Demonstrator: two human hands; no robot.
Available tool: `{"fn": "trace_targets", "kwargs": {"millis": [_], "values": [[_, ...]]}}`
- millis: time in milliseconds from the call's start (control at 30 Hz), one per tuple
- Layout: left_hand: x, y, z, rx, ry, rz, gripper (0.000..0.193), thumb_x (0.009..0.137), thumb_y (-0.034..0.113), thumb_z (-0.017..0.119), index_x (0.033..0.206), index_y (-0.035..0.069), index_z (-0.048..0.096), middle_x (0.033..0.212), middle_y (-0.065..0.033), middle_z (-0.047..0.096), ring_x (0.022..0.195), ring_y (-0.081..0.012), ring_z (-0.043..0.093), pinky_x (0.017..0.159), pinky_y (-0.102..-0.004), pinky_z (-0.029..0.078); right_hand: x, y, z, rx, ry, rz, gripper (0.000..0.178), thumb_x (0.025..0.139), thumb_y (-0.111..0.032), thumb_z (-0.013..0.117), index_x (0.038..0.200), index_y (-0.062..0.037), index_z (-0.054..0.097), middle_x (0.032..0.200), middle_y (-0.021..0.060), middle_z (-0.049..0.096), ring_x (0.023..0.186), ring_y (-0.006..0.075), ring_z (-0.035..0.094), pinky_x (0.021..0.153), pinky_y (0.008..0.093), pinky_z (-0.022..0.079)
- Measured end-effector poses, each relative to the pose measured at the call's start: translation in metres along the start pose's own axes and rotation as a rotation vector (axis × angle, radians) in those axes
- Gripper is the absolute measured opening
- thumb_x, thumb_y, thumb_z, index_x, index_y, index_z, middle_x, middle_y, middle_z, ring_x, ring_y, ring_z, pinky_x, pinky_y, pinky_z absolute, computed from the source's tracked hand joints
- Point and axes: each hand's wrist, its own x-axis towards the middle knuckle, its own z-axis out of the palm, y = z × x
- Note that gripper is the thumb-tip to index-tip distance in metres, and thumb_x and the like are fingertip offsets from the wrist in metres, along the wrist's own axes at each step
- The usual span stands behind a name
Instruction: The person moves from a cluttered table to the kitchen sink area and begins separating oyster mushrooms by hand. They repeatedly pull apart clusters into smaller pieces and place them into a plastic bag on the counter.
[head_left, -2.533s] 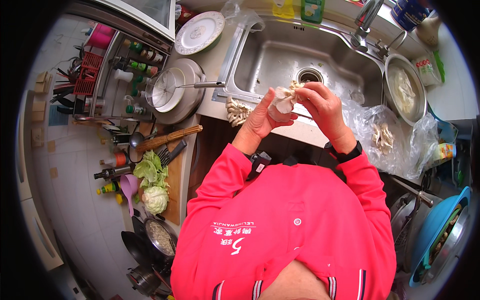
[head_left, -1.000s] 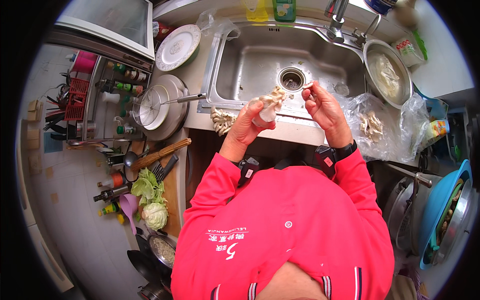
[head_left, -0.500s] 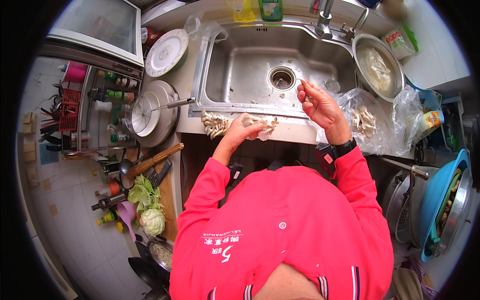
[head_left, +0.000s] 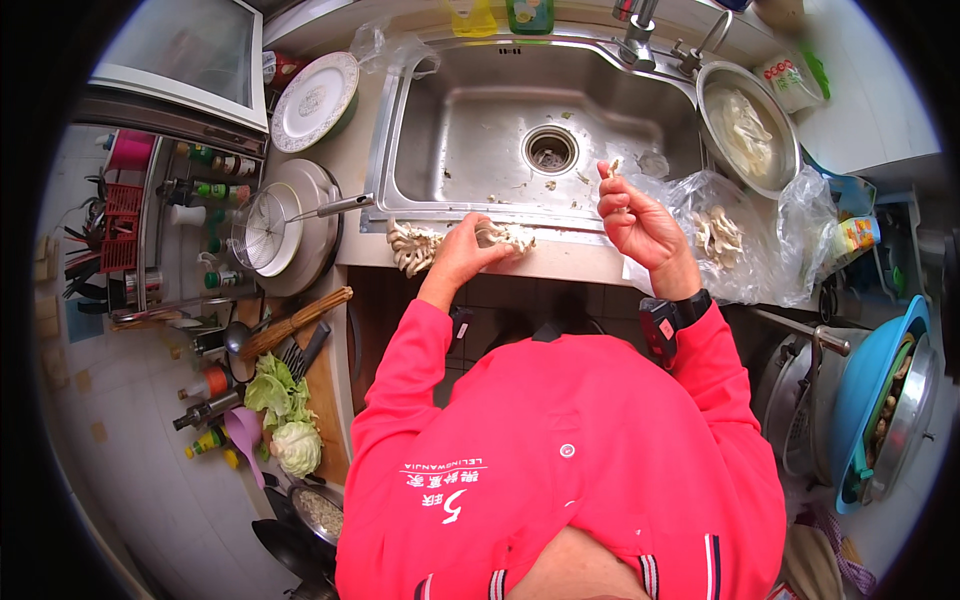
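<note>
At the sink's front edge my left hand [head_left: 464,258] is closed around a pale mushroom clump [head_left: 514,239], whose caps stick out past the fingertips. A second mushroom clump [head_left: 412,248] rests on the counter edge just left of that hand. My right hand [head_left: 648,232] is raised over the front right of the sink, thumb and fingers pinched on a small mushroom piece [head_left: 614,172]. Beside it, loose mushrooms [head_left: 718,235] lie on a clear plastic bag [head_left: 795,235]. The steel sink [head_left: 470,130] has small scraps around its drain [head_left: 550,150].
A metal basin [head_left: 715,88] with a pale bag stands right of the sink. Stacked plates [head_left: 315,100] and a wire strainer [head_left: 262,228] sit on the left. Lower left are a cabbage [head_left: 298,447] and utensils. A blue basin [head_left: 850,400] stands at the right.
My right hand has turned and its fingers now point upward with the small mushroom piece. The left hand stays on its clump. The whole view has shifted slightly.
</note>
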Motion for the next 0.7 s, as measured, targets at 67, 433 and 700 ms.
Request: {"fn": "trace_targets", "kwargs": {"millis": [67, 433, 700], "values": [[-0.002, 0.007, -0.004, 0.142, 0.051, 0.014, 0.072, 0.064, 0.037, 0.081, 0.119, 0.000, 0.052, 0.113, -0.0203, 0.060, 0.106, -0.0323, 0.058, 0.092, -0.0391, 0.046, -0.003, -0.001, 0.001, -0.085, 0.005, -0.031, 0.027, 0.098, -0.011, 0.050, 0.124, -0.0030, 0.048, 0.092, 0.0009, 0.052, 0.077, 0.0084, 0.051, 0.057, 0.0183, 0.043], [-0.010, 0.035, -0.014, 0.385, 0.261, 0.295, 0.060, 0.069, 0.024, 0.078, 0.120, 0.003, 0.056, 0.116, -0.0134, 0.058, 0.111, -0.0313, 0.053, 0.096, -0.0394, 0.043, -0.001, 0.006, 0.017, -0.604, 0.292, -0.270, 0.020, 0.093, -0.014, 0.058, 0.111, -0.0050, 0.057, 0.088, 0.0037, 0.062, 0.070, 0.0067, 0.057, 0.053, 0.0168, 0.044], [0.010, 0.132, 0.010, -0.592, 0.190, 0.327, 0.018, 0.079, 0.013, 0.074, 0.094, 0.003, 0.072, 0.088, -0.0059, 0.066, 0.075, -0.0101, 0.062, 0.065, -0.0246, 0.050, 0.014, 0.034, 0.021, -1.022, 0.390, -0.358, 0.015, 0.092, -0.016, 0.060, 0.099, -0.0034, 0.062, 0.080, 0.0029, 0.065, 0.062, 0.0041, 0.056, 0.046, 0.0161, 0.039]]}}
